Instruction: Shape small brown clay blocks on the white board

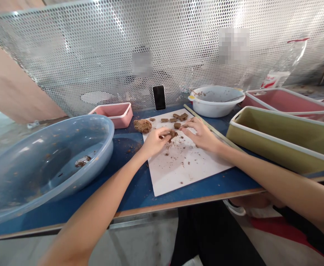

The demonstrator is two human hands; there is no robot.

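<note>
Over the white board (191,168) on the blue surface (131,194), the left hand (156,140) pinches a brown clay piece (174,134) — the right hand (200,134) curls just beside it, its grip unclear — with small clay blocks (164,120) lying beyond.

- A brown, rough-edged piece (174,133) sits in the fingers of the left hand (155,141), its ragged end towards the right hand (200,134).
- A small, blunt brown block (177,126) lies between the two hands, just beside the right fingertips.
- More brown blocks (164,120) lie beyond both hands, some separate, those farther right bunched together, touching.
- Brown crumbs (166,154) are scattered below and between the hands.
</note>
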